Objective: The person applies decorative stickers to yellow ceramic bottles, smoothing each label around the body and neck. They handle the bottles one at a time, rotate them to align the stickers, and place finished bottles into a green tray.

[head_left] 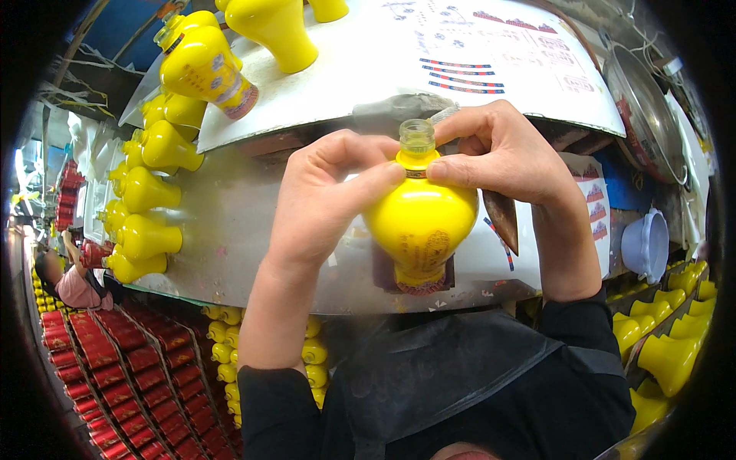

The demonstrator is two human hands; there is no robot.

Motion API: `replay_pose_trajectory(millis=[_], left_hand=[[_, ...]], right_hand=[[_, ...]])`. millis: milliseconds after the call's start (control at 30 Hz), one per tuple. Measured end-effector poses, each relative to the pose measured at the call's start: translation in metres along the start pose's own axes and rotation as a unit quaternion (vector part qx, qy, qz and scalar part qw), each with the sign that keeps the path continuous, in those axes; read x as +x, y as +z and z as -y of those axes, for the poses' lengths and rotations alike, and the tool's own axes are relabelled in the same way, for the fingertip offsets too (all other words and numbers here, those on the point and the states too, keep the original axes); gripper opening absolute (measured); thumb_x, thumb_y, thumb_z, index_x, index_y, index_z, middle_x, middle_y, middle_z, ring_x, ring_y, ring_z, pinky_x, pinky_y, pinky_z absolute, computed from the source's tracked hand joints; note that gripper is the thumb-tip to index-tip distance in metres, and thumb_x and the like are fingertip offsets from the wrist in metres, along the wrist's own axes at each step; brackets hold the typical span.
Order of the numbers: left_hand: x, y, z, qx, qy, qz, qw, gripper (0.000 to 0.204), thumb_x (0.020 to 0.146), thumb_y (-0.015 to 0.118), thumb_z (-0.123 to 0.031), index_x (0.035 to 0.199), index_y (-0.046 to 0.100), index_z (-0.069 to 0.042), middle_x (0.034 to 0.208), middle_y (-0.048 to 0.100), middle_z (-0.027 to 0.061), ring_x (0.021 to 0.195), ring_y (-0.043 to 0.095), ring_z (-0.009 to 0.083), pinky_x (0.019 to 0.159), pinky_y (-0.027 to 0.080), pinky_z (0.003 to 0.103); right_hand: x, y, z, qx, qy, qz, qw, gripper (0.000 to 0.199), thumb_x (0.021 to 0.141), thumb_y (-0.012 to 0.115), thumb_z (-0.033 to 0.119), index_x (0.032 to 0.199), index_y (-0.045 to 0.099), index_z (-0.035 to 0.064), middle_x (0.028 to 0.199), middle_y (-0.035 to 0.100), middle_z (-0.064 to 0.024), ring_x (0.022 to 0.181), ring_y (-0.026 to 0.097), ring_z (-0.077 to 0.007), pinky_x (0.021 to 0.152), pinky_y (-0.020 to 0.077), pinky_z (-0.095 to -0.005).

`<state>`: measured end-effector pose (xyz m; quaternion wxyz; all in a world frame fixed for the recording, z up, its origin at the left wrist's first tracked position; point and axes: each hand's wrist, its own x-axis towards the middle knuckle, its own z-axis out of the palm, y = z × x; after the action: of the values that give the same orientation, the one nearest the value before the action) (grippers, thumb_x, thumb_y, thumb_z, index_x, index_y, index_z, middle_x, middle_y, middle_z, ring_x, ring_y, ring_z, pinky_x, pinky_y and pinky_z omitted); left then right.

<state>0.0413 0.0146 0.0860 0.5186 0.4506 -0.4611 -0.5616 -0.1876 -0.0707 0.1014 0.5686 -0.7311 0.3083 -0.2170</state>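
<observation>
A glossy yellow vase-shaped bottle (420, 222) with a clear threaded neck stands upright at the near edge of a metal bench (230, 230). My left hand (326, 195) pinches its neck from the left with thumb and forefinger. My right hand (502, 153) pinches the same neck from the right, fingers curled over the top. A dark band sits around the neck between my fingertips.
Several more yellow bottles (149, 192) lie in a row along the bench's left side, and others (203, 65) rest on a white board at the back. Red boxes (100, 360) and yellow bottles (667, 345) fill crates below. A person (65, 280) sits far left. A metal pan (644, 115) and blue funnel (648, 245) stand right.
</observation>
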Motion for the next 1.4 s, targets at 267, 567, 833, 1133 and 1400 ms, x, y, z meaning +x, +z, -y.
replay_pose_trajectory(millis=[267,567,833,1133,1400], left_hand=[[-0.002,-0.021,-0.008,0.073,0.010,0.052,0.996,0.014,0.087,0.078,-0.009,0.098,0.072,-0.004,0.112,0.069,0.0065,0.105,0.063,0.0149,0.096,0.051,0.030],[0.015,-0.032,-0.017,0.145,-0.039,0.116,0.982,0.012,0.092,0.076,-0.011,0.099,0.072,-0.001,0.101,0.070,0.0030,0.092,0.064,0.0116,0.087,0.052,0.027],[0.020,-0.022,-0.027,0.203,-0.026,0.126,0.971,0.016,0.091,0.072,-0.010,0.098,0.073,0.004,0.088,0.071,0.0054,0.085,0.063,0.0112,0.081,0.052,0.028],[0.015,-0.021,-0.019,0.174,0.002,0.107,0.979,0.014,0.091,0.070,-0.008,0.099,0.072,0.004,0.091,0.071,0.0054,0.088,0.064,0.0116,0.084,0.053,0.028],[0.014,-0.022,-0.021,0.164,-0.018,0.129,0.978,0.009,0.094,0.072,-0.007,0.101,0.069,-0.001,0.094,0.067,-0.0010,0.088,0.060,0.0069,0.082,0.051,0.023]], right_hand=[[-0.003,0.007,0.006,0.000,0.015,-0.030,0.999,0.047,0.081,0.083,0.028,0.109,0.075,-0.0088,0.093,0.074,-0.0124,0.079,0.068,-0.0132,0.071,0.0540,-0.0252],[-0.004,0.008,0.012,-0.037,0.017,-0.019,0.999,0.048,0.081,0.083,0.031,0.111,0.075,-0.0062,0.085,0.072,-0.0077,0.068,0.062,-0.0080,0.059,0.0469,-0.0214],[-0.011,0.008,0.013,-0.037,0.004,-0.021,0.999,0.046,0.082,0.083,0.029,0.113,0.076,-0.0045,0.078,0.070,-0.0041,0.060,0.056,-0.0035,0.054,0.0416,-0.0191],[-0.014,0.012,0.012,-0.004,0.029,-0.033,0.999,0.046,0.080,0.084,0.031,0.111,0.077,-0.0026,0.076,0.066,-0.0014,0.058,0.051,-0.0024,0.052,0.0369,-0.0182],[-0.014,0.012,0.014,-0.016,0.012,-0.025,0.999,0.045,0.082,0.083,0.027,0.114,0.077,-0.0032,0.075,0.070,-0.0038,0.058,0.056,-0.0034,0.053,0.0404,-0.0180]])
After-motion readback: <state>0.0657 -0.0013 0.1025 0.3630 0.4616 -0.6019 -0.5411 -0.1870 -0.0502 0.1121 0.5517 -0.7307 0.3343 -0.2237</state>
